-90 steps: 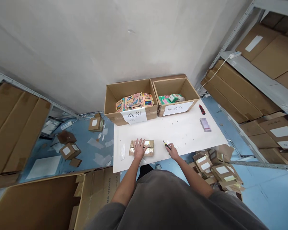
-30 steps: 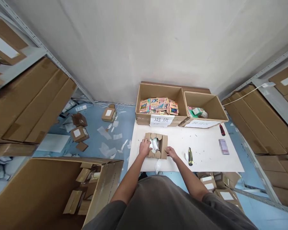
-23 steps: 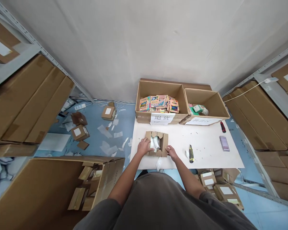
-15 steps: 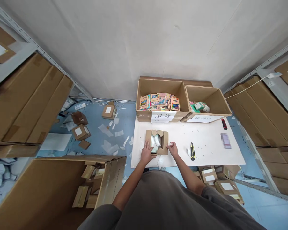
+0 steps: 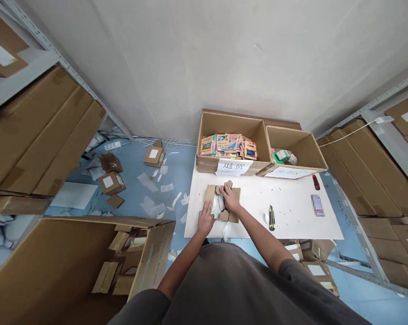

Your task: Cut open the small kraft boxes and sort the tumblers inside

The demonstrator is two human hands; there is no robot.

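Observation:
A small opened cardboard box (image 5: 210,195) lies on the white table (image 5: 292,216), its flaps spread, with a clear plastic-wrapped item (image 5: 218,204) inside. My left hand (image 5: 205,220) rests flat against the box's near left corner, fingers stretched out. My right hand (image 5: 230,198) reaches into the box from the right, fingers curled on the wrapped item and a flap. A yellow-and-black utility knife (image 5: 271,217) lies on the table to the right of the box.
Two open cartons stand at the table's back: one with colourful packets (image 5: 228,145), one with green items (image 5: 283,156). A red cutter (image 5: 315,181) and a small device (image 5: 317,204) lie at right. A large open carton (image 5: 71,266) stands on the floor left; small parcels (image 5: 112,183) are scattered.
The knife was set down and the taped box cut open. In the last second my right hand moved from the box's right edge into the box; my left hand slid to its near corner.

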